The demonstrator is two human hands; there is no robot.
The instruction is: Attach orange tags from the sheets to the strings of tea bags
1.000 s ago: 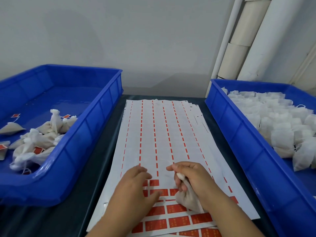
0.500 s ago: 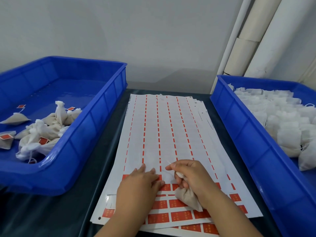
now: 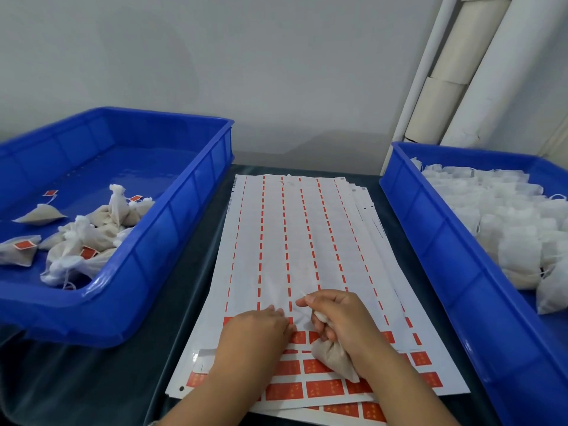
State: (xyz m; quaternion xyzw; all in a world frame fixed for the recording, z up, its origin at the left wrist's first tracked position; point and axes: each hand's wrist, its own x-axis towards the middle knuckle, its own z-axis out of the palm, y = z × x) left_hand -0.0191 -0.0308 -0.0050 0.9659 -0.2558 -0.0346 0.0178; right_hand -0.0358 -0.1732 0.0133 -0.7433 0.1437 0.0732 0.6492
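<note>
The right hand (image 3: 341,321) grips a tea bag (image 3: 333,359), pinching its string (image 3: 302,295) taut over the tag sheet (image 3: 295,241); the left hand (image 3: 255,333) presses flat-fingered on the orange tags (image 3: 324,388) (fingertips partly hidden). Best keep the string straight across one tag before peeling.

Head view: one wide-angle camera, looking forward and down.

It sits close above the dark desk (image 3: 190,302), facing a grey wall (image 3: 246,72); the tag sheets (image 3: 295,241) run up the middle, a blue bin at either edge, both forearms entering from the bottom, lines bowed.
</note>
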